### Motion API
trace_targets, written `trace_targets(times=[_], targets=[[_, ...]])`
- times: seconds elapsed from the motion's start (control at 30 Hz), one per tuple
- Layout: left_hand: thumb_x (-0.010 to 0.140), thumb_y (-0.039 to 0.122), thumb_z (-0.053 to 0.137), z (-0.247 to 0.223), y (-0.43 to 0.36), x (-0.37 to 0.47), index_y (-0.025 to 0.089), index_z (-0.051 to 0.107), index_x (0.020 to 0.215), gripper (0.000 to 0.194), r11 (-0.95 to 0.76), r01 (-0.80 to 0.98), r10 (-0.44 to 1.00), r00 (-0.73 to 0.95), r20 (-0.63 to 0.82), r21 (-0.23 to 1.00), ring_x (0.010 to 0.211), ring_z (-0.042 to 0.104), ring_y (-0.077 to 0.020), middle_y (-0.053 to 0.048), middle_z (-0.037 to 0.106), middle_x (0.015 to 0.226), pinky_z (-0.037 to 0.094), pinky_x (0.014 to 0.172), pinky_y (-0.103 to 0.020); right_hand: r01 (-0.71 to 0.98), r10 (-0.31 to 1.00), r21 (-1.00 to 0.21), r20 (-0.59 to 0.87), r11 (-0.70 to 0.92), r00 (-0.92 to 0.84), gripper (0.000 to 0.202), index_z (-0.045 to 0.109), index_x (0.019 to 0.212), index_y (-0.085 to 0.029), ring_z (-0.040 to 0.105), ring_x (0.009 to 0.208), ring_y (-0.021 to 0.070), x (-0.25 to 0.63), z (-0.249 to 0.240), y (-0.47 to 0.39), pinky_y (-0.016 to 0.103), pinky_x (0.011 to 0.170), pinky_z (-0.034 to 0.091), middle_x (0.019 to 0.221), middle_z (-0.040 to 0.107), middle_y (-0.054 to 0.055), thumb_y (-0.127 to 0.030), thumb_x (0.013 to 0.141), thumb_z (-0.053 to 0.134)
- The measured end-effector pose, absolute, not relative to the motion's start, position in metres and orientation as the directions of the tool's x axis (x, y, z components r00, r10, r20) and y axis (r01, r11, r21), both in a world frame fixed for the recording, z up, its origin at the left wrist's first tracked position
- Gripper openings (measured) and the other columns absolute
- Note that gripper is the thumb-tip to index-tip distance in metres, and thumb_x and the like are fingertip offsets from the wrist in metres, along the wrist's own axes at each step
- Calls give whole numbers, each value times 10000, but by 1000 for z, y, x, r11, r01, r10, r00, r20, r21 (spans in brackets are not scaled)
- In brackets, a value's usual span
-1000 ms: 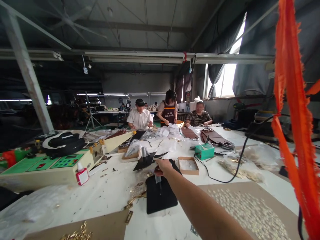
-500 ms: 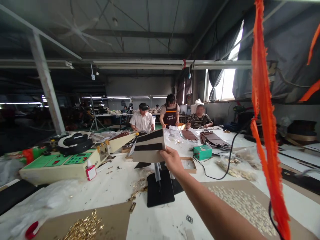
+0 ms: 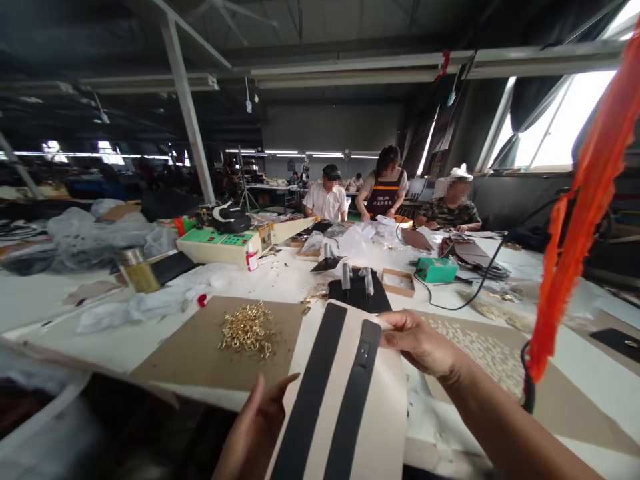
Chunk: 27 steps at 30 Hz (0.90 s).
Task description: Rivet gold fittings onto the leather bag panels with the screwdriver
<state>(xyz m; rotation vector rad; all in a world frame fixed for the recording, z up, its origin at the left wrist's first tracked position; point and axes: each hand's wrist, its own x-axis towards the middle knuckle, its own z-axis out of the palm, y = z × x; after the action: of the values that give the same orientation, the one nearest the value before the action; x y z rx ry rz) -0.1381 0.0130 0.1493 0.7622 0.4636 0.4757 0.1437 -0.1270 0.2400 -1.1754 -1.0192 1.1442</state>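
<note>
A beige panel (image 3: 387,400) with two long black strips (image 3: 357,387) slants up from the bottom of the view. My right hand (image 3: 425,343) pinches its upper right edge between thumb and fingers. At the panel's left edge is my left hand (image 3: 255,427), thumb and forefinger spread; whether it touches the panel I cannot tell. A small fastener (image 3: 365,353) shows near the top of the right strip. Just beyond the panel, a black piece (image 3: 340,288) bearing plastic-wrapped parts lies on the white table (image 3: 290,280).
Gold metal hooks (image 3: 247,330) are heaped on brown board to the left; small pale pieces (image 3: 480,347) cover another board at right. A green-topped machine (image 3: 215,243), a green box (image 3: 437,269) and a small carton (image 3: 399,283) stand farther back. An orange cloth strip (image 3: 580,233) hangs at right. Three people sit or stand opposite.
My right hand has brought the panel from above the table down and nearer to me. My left hand has come into view at its left side. The view has swung left and down.
</note>
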Motion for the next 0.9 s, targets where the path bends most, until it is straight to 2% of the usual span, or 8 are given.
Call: trace_targets(times=[0.13,0.23,0.37,0.47,0.57,0.63,0.73,0.9], targets=[[884,536,781,153,-9,-150,148,770,1244,529,569,-222,491,864,-111,792,1230,709,-373,-143,801,1216,526,1092,-473,-127,994,-989,-91,-82,66,390,815,908,-167,674,733,203,116,213,-123,306,723,528,849,749,51,-486,716,929],[845,419,843,151,-15,-155,125,757,1277,529,500,-152,410,909,-78,853,1177,732,-383,-165,797,1210,534,1057,-461,-105,992,-987,-124,-124,-11,361,809,903,-154,653,732,182,100,192,-118,285,720,508,840,735,39,-456,743,923],[770,442,897,135,-13,-168,106,782,1220,574,468,-91,427,894,-135,879,1041,767,-359,-169,811,1124,568,927,-403,-117,977,-970,-212,-214,-32,391,802,940,-166,646,694,184,83,167,-107,298,689,498,846,742,35,-475,737,931],[804,472,867,115,-8,-182,92,801,1168,531,416,-5,457,866,-205,909,971,768,-328,-164,817,1050,560,885,-383,17,969,-973,-229,-229,-92,396,816,960,-175,649,712,187,73,153,-94,290,675,481,862,752,37,-503,759,911],[777,519,878,91,-7,-196,77,801,1143,580,463,29,512,807,-294,886,933,771,-335,-170,814,988,561,886,-410,136,968,-971,-213,-196,-132,367,823,980,-179,670,787,198,64,141,-69,289,713,495,914,768,47,-488,791,879],[768,543,879,74,-10,-205,76,790,1156,614,524,5,526,785,-328,852,923,772,-342,-177,810,989,563,899,-437,209,979,-960,-200,-185,-50,385,810,1082,-172,694,805,212,58,130,-44,303,719,523,939,779,63,-477,845,809],[791,583,847,49,-17,-216,99,781,1165,615,535,7,520,785,-336,845,923,760,-334,-163,805,998,560,903,-442,437,989,-889,-99,-139,113,387,772,1203,-147,708,745,218,50,112,2,320,685,550,886,780,72,-397,928,665],[779,571,848,12,-25,-229,185,777,1164,550,460,175,535,727,-429,871,1012,728,-351,-107,797,1027,539,954,-457,660,980,-743,33,-107,196,248,815,1123,-226,727,918,230,39,87,80,318,853,540,1027,800,48,-279,927,672]])
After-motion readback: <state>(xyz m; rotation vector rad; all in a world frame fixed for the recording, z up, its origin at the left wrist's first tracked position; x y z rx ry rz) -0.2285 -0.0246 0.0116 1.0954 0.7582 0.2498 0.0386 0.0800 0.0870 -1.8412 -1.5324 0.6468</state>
